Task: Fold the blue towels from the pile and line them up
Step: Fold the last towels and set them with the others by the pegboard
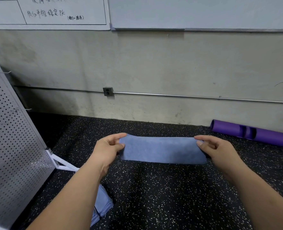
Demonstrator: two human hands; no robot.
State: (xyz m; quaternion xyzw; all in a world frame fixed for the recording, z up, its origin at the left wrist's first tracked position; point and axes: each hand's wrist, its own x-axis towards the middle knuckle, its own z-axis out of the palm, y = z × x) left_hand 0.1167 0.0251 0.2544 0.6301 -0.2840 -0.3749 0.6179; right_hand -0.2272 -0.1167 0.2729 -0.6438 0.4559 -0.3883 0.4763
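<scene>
A blue towel (162, 150), folded into a long narrow strip, hangs stretched out flat above the speckled black floor. My left hand (109, 148) pinches its left end between thumb and fingers. My right hand (215, 150) pinches its right end the same way. Low on the left, partly hidden behind my left forearm, lies a stack of folded blue towels (103, 205) on the floor.
A perforated metal panel (12, 146) on a white foot stands at the left. A purple roller (253, 132) lies against the concrete wall (154, 67) at the right. A wall socket (107, 91) and a conduit run along the wall. Speckled floor (154, 196) stretches in front of me.
</scene>
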